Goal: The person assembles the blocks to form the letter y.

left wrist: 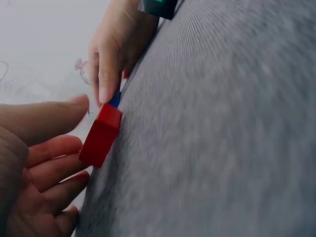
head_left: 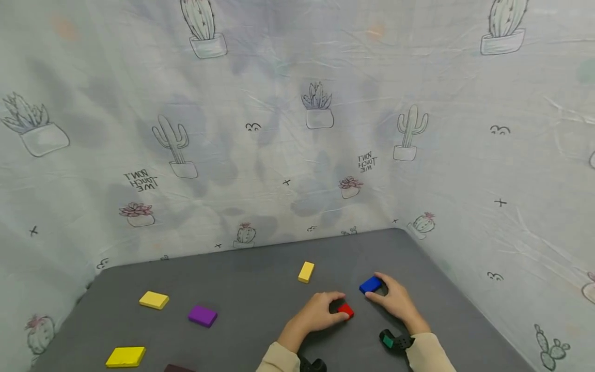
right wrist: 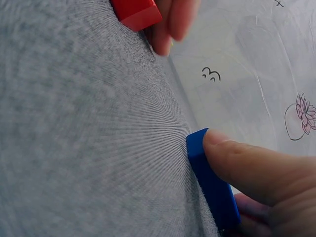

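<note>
In the head view, my right hand (head_left: 395, 299) pinches a blue block (head_left: 370, 285) between thumb and fingers at the right of the grey table. The right wrist view has the thumb against one end of this blue block (right wrist: 212, 180), which lies on the cloth. Left of it, my left hand (head_left: 316, 311) is spread around a small red block (head_left: 346, 310). From the left wrist, a gap shows between the thumb and the red block (left wrist: 101, 136), with the other fingers close beside its lower end. Whether those fingers touch it I cannot tell.
A yellow block (head_left: 306, 272) lies beyond the left hand. Farther left are a purple block (head_left: 202, 315) and two more yellow blocks, one mid-table (head_left: 154, 300), one nearer (head_left: 126, 357). A dark brown piece (head_left: 178, 369) is cut off below. Patterned curtain (head_left: 279, 155) borders the table (head_left: 251, 289).
</note>
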`<state>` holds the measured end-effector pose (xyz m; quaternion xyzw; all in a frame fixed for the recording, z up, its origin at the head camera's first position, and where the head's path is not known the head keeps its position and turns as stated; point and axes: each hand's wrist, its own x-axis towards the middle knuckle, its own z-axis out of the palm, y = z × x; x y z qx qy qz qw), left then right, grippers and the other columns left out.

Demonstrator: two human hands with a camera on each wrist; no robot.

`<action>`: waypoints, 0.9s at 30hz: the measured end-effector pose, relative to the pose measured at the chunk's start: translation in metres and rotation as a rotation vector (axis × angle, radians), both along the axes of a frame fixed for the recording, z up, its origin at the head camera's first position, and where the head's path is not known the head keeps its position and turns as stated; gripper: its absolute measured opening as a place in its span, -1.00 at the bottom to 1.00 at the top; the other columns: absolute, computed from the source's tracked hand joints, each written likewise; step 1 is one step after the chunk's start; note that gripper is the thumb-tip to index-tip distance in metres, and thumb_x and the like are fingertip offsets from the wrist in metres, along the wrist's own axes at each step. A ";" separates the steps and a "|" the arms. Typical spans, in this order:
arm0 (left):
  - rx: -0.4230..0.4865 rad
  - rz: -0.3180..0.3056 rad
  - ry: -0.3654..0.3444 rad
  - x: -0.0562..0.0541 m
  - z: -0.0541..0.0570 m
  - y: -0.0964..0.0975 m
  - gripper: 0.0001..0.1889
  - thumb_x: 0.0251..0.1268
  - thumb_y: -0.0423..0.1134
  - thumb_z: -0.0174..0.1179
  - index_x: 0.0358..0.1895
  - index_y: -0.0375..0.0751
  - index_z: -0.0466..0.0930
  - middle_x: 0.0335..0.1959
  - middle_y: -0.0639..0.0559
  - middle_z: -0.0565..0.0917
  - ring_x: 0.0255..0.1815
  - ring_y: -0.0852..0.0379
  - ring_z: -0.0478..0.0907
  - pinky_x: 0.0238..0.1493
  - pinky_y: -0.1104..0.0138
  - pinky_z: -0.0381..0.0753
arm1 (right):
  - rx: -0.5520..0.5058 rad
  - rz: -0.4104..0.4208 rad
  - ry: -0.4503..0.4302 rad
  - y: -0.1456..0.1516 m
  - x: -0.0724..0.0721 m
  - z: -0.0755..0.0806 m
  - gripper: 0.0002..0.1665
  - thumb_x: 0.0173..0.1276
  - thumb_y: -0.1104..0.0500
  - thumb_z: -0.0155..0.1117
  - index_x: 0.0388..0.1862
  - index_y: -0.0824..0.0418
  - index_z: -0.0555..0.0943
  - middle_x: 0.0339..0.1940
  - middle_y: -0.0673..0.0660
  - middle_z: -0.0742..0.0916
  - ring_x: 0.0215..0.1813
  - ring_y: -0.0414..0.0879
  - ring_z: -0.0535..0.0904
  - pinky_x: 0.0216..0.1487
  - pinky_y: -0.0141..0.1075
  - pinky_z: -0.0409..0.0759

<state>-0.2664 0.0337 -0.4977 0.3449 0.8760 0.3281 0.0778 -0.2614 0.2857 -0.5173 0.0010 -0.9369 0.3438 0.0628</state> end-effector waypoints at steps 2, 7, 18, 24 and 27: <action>-0.010 0.000 -0.006 -0.001 -0.003 0.001 -0.46 0.23 0.08 0.23 0.20 -0.12 0.54 0.21 -0.06 0.56 0.24 -0.07 0.48 0.26 0.12 0.45 | 0.006 0.002 -0.007 -0.001 0.000 -0.001 -0.10 0.15 -0.18 0.37 0.34 0.30 0.37 0.31 0.48 0.42 0.30 0.42 0.32 0.20 0.27 0.33; -0.024 0.016 -0.044 -0.001 -0.011 0.003 -0.47 0.21 0.09 0.24 0.22 -0.04 0.53 0.28 -0.09 0.49 0.30 -0.30 0.36 0.31 -0.03 0.36 | 0.021 0.017 -0.007 -0.002 0.000 -0.004 -0.10 0.16 -0.17 0.36 0.35 0.31 0.36 0.32 0.47 0.41 0.32 0.50 0.24 0.19 0.33 0.29; -0.011 -0.022 -0.037 -0.003 -0.014 0.004 -0.45 0.19 0.02 0.28 0.25 -0.03 0.50 0.32 0.00 0.45 0.40 -0.06 0.29 0.41 0.02 0.21 | 0.012 0.019 0.021 0.001 0.000 -0.004 -0.12 0.20 -0.17 0.33 0.37 0.29 0.34 0.33 0.50 0.38 0.32 0.49 0.26 0.18 0.32 0.33; 0.033 -0.005 -0.014 -0.002 -0.016 0.002 -0.49 0.17 -0.02 0.31 0.21 -0.05 0.53 0.27 -0.03 0.50 0.36 -0.15 0.34 0.37 0.03 0.29 | 0.000 0.021 0.039 0.000 0.001 -0.006 -0.09 0.18 -0.18 0.35 0.36 0.31 0.33 0.32 0.46 0.42 0.30 0.38 0.35 0.21 0.25 0.35; 0.081 0.013 -0.005 -0.001 -0.018 0.001 -0.50 0.16 -0.05 0.32 0.18 -0.08 0.55 0.21 -0.02 0.56 0.31 -0.09 0.41 0.36 0.07 0.32 | -0.001 0.023 0.033 -0.001 0.002 -0.008 -0.08 0.19 -0.17 0.35 0.37 0.31 0.31 0.32 0.47 0.42 0.30 0.38 0.36 0.20 0.25 0.36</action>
